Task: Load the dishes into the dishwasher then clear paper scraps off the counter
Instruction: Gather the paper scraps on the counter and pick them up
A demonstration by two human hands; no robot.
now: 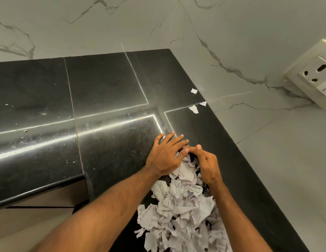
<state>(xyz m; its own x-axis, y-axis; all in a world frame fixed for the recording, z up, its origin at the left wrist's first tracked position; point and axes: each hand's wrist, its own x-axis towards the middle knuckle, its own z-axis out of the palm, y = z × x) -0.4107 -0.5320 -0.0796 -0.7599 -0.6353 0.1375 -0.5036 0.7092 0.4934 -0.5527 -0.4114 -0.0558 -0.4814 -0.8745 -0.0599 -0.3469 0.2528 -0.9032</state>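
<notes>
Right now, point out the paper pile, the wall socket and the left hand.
paper pile (184, 211): head view, middle of the heap.
wall socket (315, 73): head view, white faceplate.
left hand (165, 158): head view, back of the hand.

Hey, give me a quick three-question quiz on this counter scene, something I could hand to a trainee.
1. True or false: the left hand has its fingers spread straight, not curled.
2. How many stray scraps lie on the black counter apart from the pile of paper scraps, close to the wall?
3. The pile lies: A) between the left hand and the right hand; B) in a bin; C) on the floor.
Key: 1 true; 2 three; 3 A.
</notes>
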